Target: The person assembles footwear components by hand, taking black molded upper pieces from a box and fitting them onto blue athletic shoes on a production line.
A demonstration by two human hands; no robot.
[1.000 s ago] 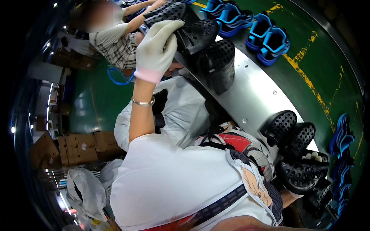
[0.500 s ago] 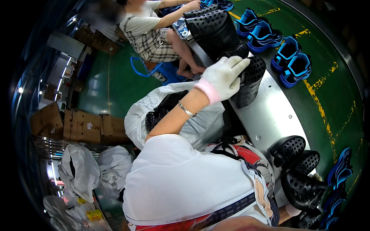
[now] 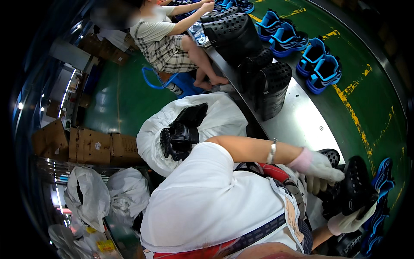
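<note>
My right hand (image 3: 351,221), in a white glove with a pink cuff, grips a black clog (image 3: 357,186) with a perforated upper at the lower right, tilted up. My left hand (image 3: 321,172), gloved the same way, reaches across to the near side of that clog. Its fingers are apart, over another black clog (image 3: 331,199); whether they touch it I cannot make out. Just behind the left hand the toe of a further black clog (image 3: 330,155) shows. Farther up the metal bench, a pair of black clogs (image 3: 276,88) stands on end.
The metal bench (image 3: 302,110) runs along a green belt with yellow marks, where blue-and-black sneakers (image 3: 324,71) stand in pairs. A white bag (image 3: 224,108) with black clogs inside is at my left. Beyond it a person (image 3: 168,39) sits at the bench. Cardboard boxes (image 3: 90,144) stand farther left.
My left hand has left the upright black clogs and swung right and nearer, toward my right hand. The clog at my right hand has been raised and turned.
</note>
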